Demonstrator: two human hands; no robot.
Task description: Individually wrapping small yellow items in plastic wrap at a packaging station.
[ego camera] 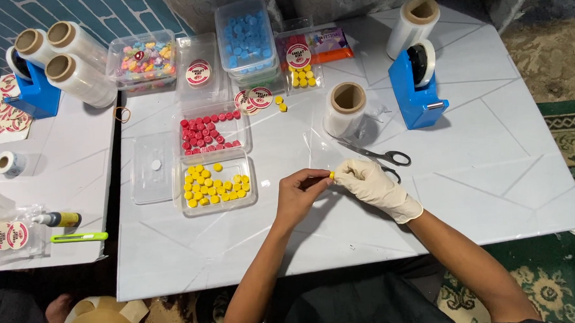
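1. Both grips are closed on one small yellow piece [332,175], pinched between the fingertips of the bare left hand [300,194] and the white-gloved right hand [370,181], just above the table [495,172].
2. Open room is found in front of the hands and to their right, where bare white surface runs to the near and right edges.
3. Scissors [381,157] lie just behind the right hand, almost touching the glove.
4. An upright roll of clear film [345,109] stands beyond the scissors, with a blue tape dispenser [415,85] to its right.
5. To the left of the hands, a clear tray of yellow pieces [216,183] is set, with a tray of red pieces [210,132] behind it and a box of blue pieces [246,37] further back.
6. A second white table adjoins on the left, carrying film rolls [70,61].
7. Patterned green carpet [571,142] is seen to the right of the table.
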